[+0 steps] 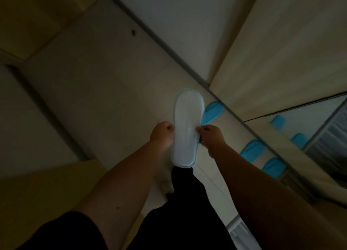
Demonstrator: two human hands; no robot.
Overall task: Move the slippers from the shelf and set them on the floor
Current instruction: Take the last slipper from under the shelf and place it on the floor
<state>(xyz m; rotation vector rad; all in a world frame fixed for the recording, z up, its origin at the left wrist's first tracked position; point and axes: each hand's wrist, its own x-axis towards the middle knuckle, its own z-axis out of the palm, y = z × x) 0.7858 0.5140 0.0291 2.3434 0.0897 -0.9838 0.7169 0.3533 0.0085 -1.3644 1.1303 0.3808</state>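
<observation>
A flat white slipper (185, 126) with a pale blue stitched edge hangs above the floor, sole side toward me, toe pointing away. My left hand (162, 135) pinches its left edge and my right hand (211, 135) pinches its right edge, both near the middle. Blue slippers lie on the floor along the wall to the right: one (213, 112) just beyond the held slipper, another (251, 150) nearer, and a third (274, 167) closest to me.
The light tiled floor (105, 92) stretches away under a dim light. A wooden cabinet (281, 49) with a mirror panel (309, 126) stands on the right. A wooden surface (37, 184) sits at lower left. My dark-trousered leg (185, 193) is below the slipper.
</observation>
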